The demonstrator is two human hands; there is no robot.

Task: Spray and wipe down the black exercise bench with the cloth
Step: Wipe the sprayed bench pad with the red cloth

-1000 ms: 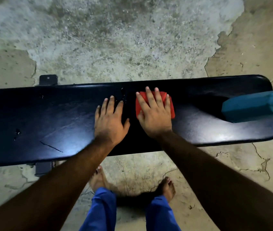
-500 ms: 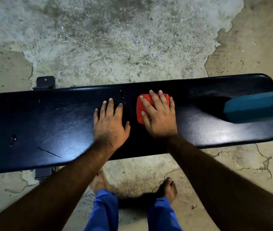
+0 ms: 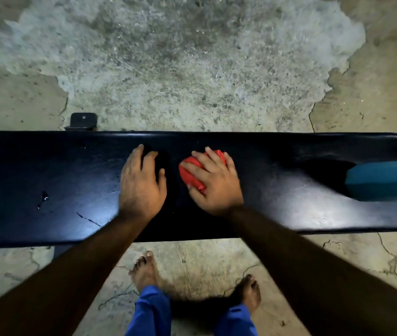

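While the right hand (image 3: 213, 184) lies with fingers (image 3: 213, 157) curled over the bunched red cloth (image 3: 187, 174) mid-table (image 3: 47, 170) and the left hand (image 3: 141, 180) braces flat beside it, press evenly, overlap strokes, cover dull patches.

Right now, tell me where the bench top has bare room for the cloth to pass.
Free: the long stretch of bench left of the left hand, and the strip between the right hand on the red cloth and the teal object. Crowded: the narrow gap between the hands.
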